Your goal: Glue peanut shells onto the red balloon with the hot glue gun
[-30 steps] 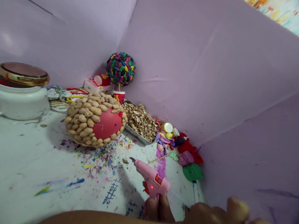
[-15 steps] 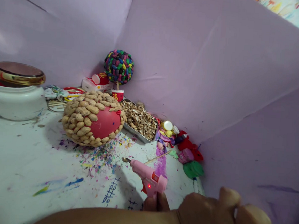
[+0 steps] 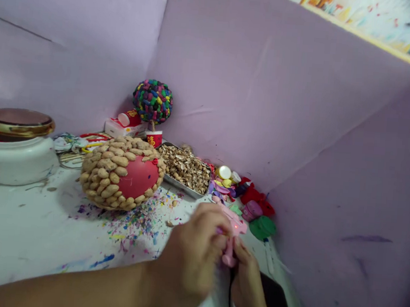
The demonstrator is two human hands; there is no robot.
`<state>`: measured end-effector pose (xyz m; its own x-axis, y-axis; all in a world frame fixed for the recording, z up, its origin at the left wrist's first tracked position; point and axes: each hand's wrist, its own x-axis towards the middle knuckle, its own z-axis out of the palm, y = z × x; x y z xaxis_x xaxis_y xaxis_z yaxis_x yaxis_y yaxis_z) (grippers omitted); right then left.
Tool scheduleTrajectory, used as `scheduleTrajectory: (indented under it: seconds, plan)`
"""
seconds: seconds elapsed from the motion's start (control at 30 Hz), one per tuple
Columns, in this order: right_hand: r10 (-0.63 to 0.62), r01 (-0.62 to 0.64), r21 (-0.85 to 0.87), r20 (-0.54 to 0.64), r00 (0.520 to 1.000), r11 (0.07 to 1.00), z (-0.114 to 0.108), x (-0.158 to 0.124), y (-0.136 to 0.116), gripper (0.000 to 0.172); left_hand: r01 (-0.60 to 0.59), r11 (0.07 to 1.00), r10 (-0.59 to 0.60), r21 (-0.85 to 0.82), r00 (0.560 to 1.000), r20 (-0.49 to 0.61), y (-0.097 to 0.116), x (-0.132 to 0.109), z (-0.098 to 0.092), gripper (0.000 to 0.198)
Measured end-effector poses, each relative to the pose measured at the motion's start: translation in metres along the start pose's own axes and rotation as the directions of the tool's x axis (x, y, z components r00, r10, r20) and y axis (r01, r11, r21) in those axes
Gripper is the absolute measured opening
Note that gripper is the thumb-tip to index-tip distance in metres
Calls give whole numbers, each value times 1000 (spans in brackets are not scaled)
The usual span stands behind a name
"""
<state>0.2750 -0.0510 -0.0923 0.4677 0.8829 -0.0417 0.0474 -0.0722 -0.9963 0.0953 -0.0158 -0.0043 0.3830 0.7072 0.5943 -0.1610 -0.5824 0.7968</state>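
Observation:
A pink glue gun (image 3: pixel 234 223) with a lit red light and a black cord is near the lower middle. My right hand (image 3: pixel 247 273) is closed around its handle from the right. My left hand (image 3: pixel 196 246), blurred by motion, is beside the gun with its fingers bent together; something small and purple shows at the fingertips, too blurred to name. Left of the hands a red balloon (image 3: pixel 138 179) lies on the table, largely covered with peanuts (image 3: pixel 110 170), with a bare red patch facing right.
Behind the balloon are a metal tray (image 3: pixel 185 187) of shell pieces and a multicoloured ball (image 3: pixel 153 101) on a stick in a red cup (image 3: pixel 154 138). A white pot (image 3: pixel 18 161) stands left. Clay tubs and a green lid (image 3: pixel 262 227) lie right, by the wall.
My left hand has come from the lower right to beside the glue gun. The gun has shifted right and now stands more upright. The view has shifted slightly.

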Motion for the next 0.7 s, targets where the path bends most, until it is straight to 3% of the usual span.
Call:
scheduleTrajectory:
  seconds: [0.1, 0.2, 0.27, 0.33, 0.5, 0.7]
  plan:
    - [67, -50, 120, -143, 987, 991, -2, 8, -3, 27, 260, 962, -257, 80, 966, -40, -33, -17, -40, 15]
    - [107, -78, 166, -177, 978, 983, 0, 12, -6, 24, 527, 848, -526, 50, 850, -31, -56, -30, -58, 21]
    - [106, -78, 157, -176, 979, 985, 3, 14, -8, 26, 610, 792, -610, 21, 792, -5, -61, -35, -61, 25]
    - [94, -74, 117, -176, 980, 990, 4, 18, -8, 27, 635, 773, -635, 10, 773, 16, -62, -37, -60, 26]
    - [57, -76, -79, -216, 975, 994, 0, 32, -1, 31, 633, 774, -631, -6, 773, 57, -61, -38, -58, 25]
    - [14, -118, -349, -287, 958, 930, -2, 31, 7, 34, 583, 812, -584, 22, 810, 53, -59, -40, -61, 22]
